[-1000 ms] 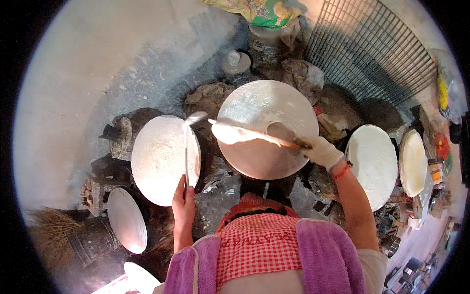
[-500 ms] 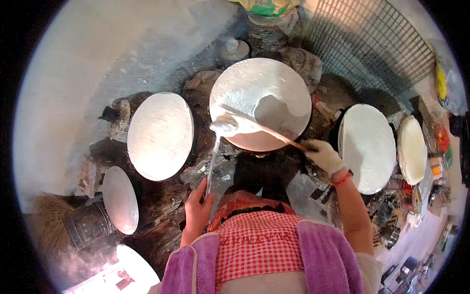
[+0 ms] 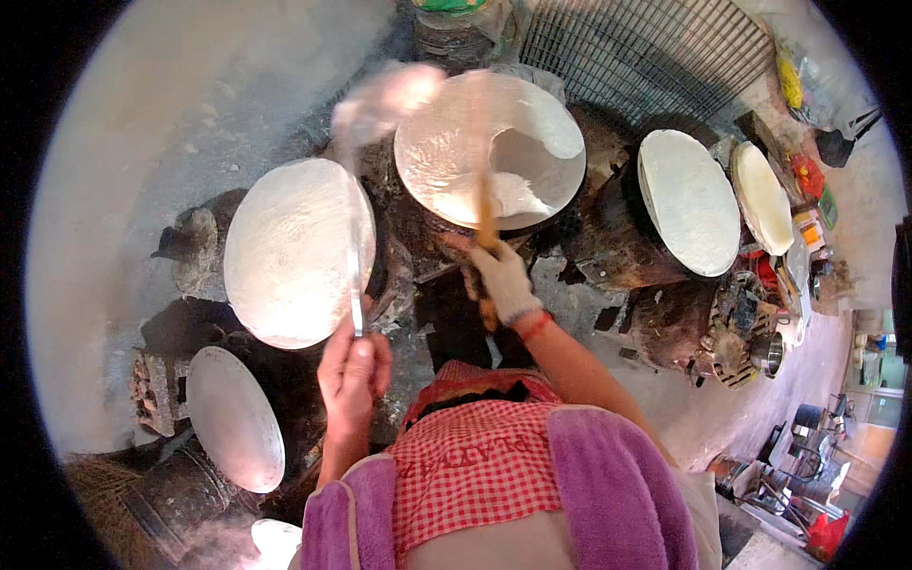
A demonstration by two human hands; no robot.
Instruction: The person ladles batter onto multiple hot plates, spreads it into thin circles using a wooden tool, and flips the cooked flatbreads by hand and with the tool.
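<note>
Where the big round griddle (image 3: 562, 182) sits, at the upper centre of the frame, its face is coated white and glossy in places, with a greyer patch toward the middle; shade or bare surface, I cannot tell. Over it runs a wooden stick (image 3: 485, 211), its upper part blurred, so whether it touches is unclear. The right hand (image 3: 505, 282), in a pale glove, is closed around the lower end of that stick, just below the griddle's rim. The left hand (image 3: 354, 366), bare, is curled tight on the handle of a ladle (image 3: 355, 266) standing up the frame, the ladle's head a pale smear beside the griddle's upper left edge.

At left centre lies a white-covered round (image 3: 285, 252), bright and slightly rough; below it a greyer disc (image 3: 236, 418) leans at a tilt. Two more pale rounds stand at right, a broad one (image 3: 692, 204) and a narrower, yellowish one (image 3: 763, 199) beside it.

Farther out, a metal grid (image 3: 646, 57) spans the top right, a scuffed wall (image 3: 190, 104) fills the upper left, pale haze drifts at lower left, and pinkish floor (image 3: 807, 366) shows at right.
</note>
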